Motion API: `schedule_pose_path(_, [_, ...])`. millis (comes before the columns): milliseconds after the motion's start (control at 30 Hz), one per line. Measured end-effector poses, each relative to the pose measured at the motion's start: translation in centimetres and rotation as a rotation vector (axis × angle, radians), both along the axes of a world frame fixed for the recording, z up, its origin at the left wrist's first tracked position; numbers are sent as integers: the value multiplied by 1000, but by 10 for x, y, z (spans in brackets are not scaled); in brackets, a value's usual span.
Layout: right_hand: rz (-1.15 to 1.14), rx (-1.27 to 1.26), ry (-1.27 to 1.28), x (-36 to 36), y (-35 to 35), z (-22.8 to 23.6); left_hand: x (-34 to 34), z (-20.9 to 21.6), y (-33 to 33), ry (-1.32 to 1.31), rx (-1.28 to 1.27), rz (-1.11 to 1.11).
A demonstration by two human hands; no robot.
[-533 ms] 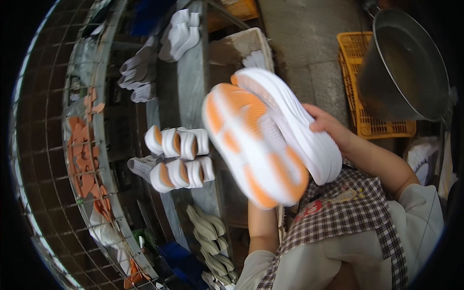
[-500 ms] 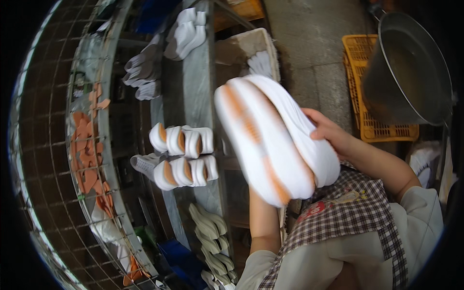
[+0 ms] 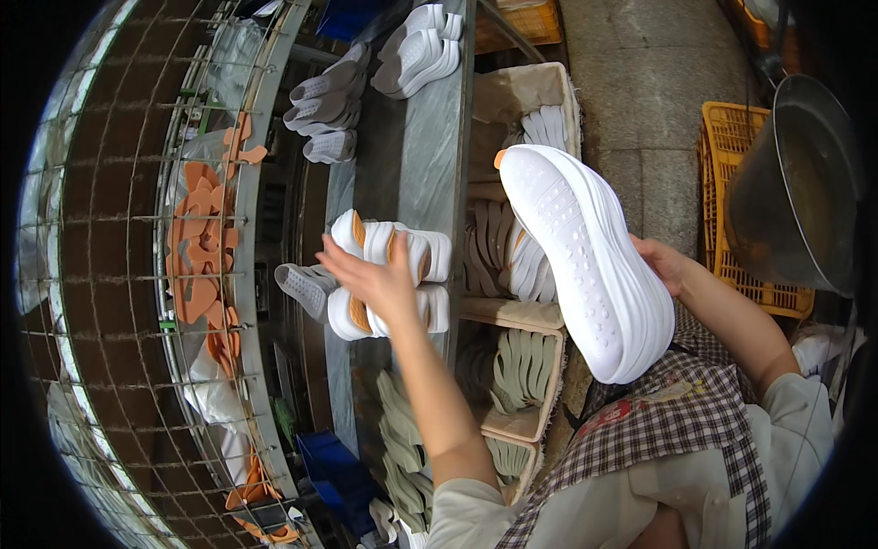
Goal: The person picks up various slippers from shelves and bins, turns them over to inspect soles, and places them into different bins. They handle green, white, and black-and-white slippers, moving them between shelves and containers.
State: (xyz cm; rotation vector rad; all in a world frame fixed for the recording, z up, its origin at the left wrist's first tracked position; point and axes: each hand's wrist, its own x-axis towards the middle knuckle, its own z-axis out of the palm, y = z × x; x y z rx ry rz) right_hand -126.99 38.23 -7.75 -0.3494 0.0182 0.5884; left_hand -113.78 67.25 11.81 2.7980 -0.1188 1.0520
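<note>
A stack of white shoe soles [image 3: 585, 256] is in my right hand [image 3: 663, 262], which grips it by the right edge; part of the fingers hides behind the stack. The top sole shows its dimpled inner face, and a bit of orange sticks out at its far tip. My left hand [image 3: 380, 282] is stretched out over the bench, fingers spread, holding nothing. It lies over two rows of white soles with orange patches [image 3: 425, 254]; whether it touches them I cannot tell. A grey dimpled sole [image 3: 306, 287] leans beside those rows.
The metal bench [image 3: 428, 165] carries more white and grey soles [image 3: 419, 57] at its far end and greenish soles [image 3: 401, 435] nearer me. Bins of soles [image 3: 560, 343] stand right of it. A wire mesh [image 3: 119, 274] closes the left. Yellow crates [image 3: 718, 174] and a large metal pot [image 3: 777, 183] stand right.
My left hand has come out from behind the stack and reached left over the soles on the bench. The stack has turned in my right hand, from its orange-marked side to the dimpled face.
</note>
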Motion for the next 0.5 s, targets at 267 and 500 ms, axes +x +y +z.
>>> schedule_pose_path(267, [66,132,58,11,11,-12,41,1,42,303,154,111])
schedule_pose_path(500, [72,45,112,18,23,-26,-21,49,25,-81,-29,-225])
